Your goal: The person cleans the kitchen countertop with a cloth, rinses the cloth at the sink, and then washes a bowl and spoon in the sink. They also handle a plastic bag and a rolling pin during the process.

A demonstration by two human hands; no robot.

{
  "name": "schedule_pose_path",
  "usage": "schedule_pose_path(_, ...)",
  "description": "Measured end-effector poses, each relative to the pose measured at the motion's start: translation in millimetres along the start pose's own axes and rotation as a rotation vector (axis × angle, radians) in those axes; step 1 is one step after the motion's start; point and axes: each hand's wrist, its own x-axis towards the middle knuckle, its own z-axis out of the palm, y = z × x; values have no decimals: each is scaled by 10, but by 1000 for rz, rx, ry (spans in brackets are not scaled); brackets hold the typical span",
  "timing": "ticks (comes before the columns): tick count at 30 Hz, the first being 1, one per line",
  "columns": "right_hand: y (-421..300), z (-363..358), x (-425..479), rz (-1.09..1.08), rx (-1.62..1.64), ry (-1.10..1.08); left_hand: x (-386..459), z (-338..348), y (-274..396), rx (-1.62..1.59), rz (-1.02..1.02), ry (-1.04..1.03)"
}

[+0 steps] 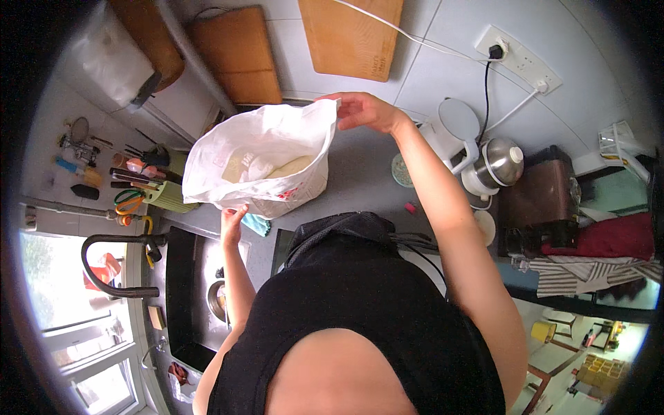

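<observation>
A large white woven sack (303, 193) stands on the grey countertop (358, 161) with its mouth spread wide. Inside lies pale, powdery or grainy stuff (293, 167), with a crumpled white piece (262, 167) on top that I cannot identify. My left hand (232, 223) grips the near left edge of the sack, thumb on the outside. At the far right corner of the rim, my right hand (365, 111) holds the sack's edge, its fingertips partly hidden behind the material. A teal cloth (257, 224) pokes out beside the sack, near my left hand.
On the left are a sink (199, 290) with a black faucet (109, 288) and a green knife block (168, 196). Wooden cutting boards (353, 41) hang behind. To the right stand a white electric kettle (454, 127), a steel-topped appliance (500, 161) and a small round container (402, 170).
</observation>
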Motion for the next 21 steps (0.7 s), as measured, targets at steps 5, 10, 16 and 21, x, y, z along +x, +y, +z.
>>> schedule_pose_path(5,103,-65,27,61,-124,118,44,207,-59,-156,103,38)
schedule_pose_path(10,260,-78,-1,55,13,291,86,-19,-247,-206,45,18)
schedule_pose_path(16,414,-209,-99,-9,199,375,134,-25,-286,-172,-26,-81)
schedule_pose_path(21,517,-244,-8,-47,274,367,158,-18,-305,-99,-9,-6)
